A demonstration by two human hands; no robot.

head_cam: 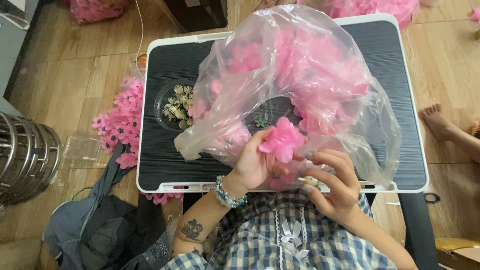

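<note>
pink fabric flower [282, 139]: ruffled petals | left hand [255, 162]: pinching flower | right hand [332, 187]: fingers closed on small pale piece [311, 180]

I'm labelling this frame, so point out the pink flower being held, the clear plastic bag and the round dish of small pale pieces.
pink flower [283, 140], head view, petal centre.
plastic bag [320, 65], head view, upper side.
round dish [161, 102], head view, left rim.
</note>
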